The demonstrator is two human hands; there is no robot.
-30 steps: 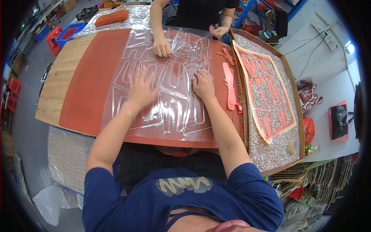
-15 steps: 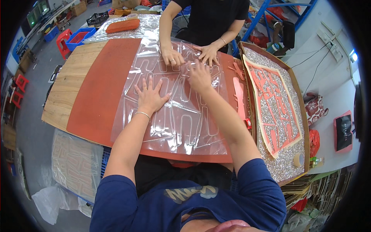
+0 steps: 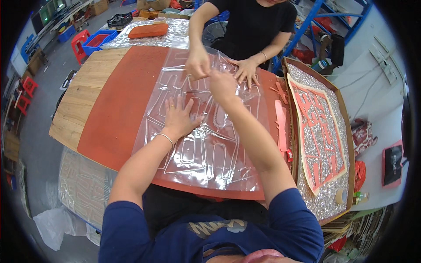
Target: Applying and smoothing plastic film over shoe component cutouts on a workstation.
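1. Across the middle of the view, a clear plastic sheet with raised, looping outlines lies over a red-brown surface. Clock directions for the hands run from the sheet's centre, with 12 farthest from the wearer.
2. At 9 o'clock on the sheet, the wearer's left hand rests palm down, open, fingers spread.
3. Toward 1 o'clock, the wearer's right hand has its fingers drawn together, their tips close against a co-worker's hand. Whether it grips the sheet's film cannot be told.
4. At 12 o'clock, the co-worker's nearer-to-left-edge hand is closed, its fingertips bunched; what they pinch is hidden. Between 1 and 2 o'clock, the co-worker's other hand lies open with fingers spread over the sheet.
5. At 3 o'clock, just beyond the sheet, is a long coral strip. Farther that way, a shallow tray with a glittery bed holds a pale-bordered coral cutout panel; a tape roll sits at its 5 o'clock corner.
6. From the picture's centre, bare wooden boards show at 10 o'clock, another patterned clear sheet at 8, and an orange-red block at 11.
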